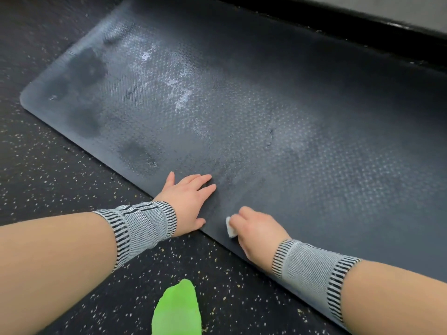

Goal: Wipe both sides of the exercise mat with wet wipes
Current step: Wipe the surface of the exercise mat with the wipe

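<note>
A dark grey exercise mat point(242, 105) lies flat on the floor, with a dotted texture, pale dusty streaks and darker damp patches toward its left end. My left hand point(187, 201) presses flat on the mat's near edge, fingers straight. Just to its right, my right hand point(256, 229) grips a small white wet wipe point(231, 227) against the mat near the same edge. Most of the wipe is hidden under my curled fingers. Both wrists wear grey striped bands.
Black speckled rubber flooring point(48, 165) surrounds the mat. A bright green object point(177, 310) lies on the floor near me, between my arms. A black ledge or wall base point(338, 22) runs along the mat's far side.
</note>
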